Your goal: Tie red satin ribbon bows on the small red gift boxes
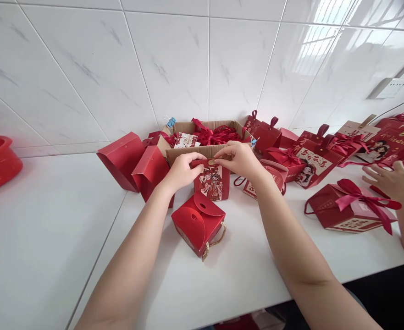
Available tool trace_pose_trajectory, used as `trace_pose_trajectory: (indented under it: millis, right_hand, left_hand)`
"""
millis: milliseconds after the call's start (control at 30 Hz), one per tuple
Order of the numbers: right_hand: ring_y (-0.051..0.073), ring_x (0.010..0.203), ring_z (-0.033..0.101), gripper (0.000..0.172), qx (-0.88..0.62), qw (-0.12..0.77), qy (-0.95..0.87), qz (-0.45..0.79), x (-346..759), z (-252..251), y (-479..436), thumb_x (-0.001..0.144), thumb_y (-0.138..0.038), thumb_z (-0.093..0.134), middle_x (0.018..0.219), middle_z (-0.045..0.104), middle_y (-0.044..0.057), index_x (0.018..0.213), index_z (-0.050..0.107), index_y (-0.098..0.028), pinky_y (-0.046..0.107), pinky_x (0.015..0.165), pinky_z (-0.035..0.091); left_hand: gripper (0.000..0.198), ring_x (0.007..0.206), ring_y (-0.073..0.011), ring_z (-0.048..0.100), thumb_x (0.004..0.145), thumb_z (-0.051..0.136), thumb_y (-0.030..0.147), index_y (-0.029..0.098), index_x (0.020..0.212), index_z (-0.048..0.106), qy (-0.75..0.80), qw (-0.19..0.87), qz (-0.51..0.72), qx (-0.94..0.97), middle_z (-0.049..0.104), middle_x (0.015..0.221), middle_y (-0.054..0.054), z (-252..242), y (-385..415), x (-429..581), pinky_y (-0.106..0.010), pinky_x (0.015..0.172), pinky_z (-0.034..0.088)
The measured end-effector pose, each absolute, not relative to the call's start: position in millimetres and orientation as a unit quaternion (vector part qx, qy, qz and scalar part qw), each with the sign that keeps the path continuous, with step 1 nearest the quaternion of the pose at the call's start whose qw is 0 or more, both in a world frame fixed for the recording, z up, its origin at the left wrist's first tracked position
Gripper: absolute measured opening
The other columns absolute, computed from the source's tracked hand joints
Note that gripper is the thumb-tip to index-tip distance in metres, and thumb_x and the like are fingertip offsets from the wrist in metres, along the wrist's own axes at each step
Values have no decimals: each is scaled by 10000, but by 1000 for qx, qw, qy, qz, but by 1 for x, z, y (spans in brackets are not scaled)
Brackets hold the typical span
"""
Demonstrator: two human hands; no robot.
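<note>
Two-handed in the head view, pinching the top of a bag [211, 182]. With the left hand [184, 170], gripping near its upper left corner between thumb and fingers; with the right hand [238, 159], gripping at the gold piece [211, 162] on the top edge. Standing upright on the table [257, 256], between and just below both hands, this side of the carton [202, 150]. Just nearer, a red box [195, 224]. Far right, beside a ribboned box [335, 206], a co-worker's hand [390, 183], fingers spread.

Gift box [208, 184] before the carton [188, 154], basin [1, 170] far left.
</note>
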State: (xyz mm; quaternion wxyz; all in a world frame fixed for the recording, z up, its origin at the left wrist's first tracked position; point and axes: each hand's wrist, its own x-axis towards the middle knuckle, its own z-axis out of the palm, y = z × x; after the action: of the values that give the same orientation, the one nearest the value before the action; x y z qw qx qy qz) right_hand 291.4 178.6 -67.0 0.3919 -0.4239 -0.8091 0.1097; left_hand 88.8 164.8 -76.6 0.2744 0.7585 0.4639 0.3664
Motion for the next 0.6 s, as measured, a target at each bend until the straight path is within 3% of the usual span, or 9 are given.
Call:
trace_pose_trajectory:
  millis: [133, 300, 467, 600]
  right_hand:
    - [226, 906, 594, 57, -412, 407, -808, 109, 290, -69, 179, 775, -235, 694, 884, 663, 55, 785, 750, -231, 368, 780, 479]
    - [173, 737, 624, 83, -405, 397, -805, 174, 288, -70, 178, 795, -207, 647, 834, 717, 29, 809, 728, -209, 313, 678, 485]
    - [166, 737, 630, 80, -407, 405, -802, 165, 287, -71, 179, 789, -201, 642, 821, 723, 27, 781, 722, -202, 300, 678, 483]
    - [162, 728, 624, 83, -412, 407, -799, 162, 286, -71, 179, 790, -209, 638, 805, 720, 25, 766, 717, -201, 293, 665, 476]
  left_hand:
    - [198, 865, -201, 639, 830, 527, 250, 194, 993, 626, 460, 264, 353, 771, 688, 949, -39, -79, 165, 88, -340, 798, 514]
    - [177, 902, -193, 623, 847, 479, 224, 210, 1001, 564, 450, 271, 348, 776, 652, 1014, -38, -83, 168, 89, -337, 809, 502]
    - [188, 933, -184, 611, 855, 446, 197, 213, 1016, 540, 443, 278, 354, 775, 618, 1075, -37, -84, 170, 92, -328, 831, 497]
    - [157, 984, -198, 596, 867, 502, 281, 204, 996, 547, 437, 281, 372, 769, 621, 1063, -44, -85, 170, 95, -332, 860, 489]
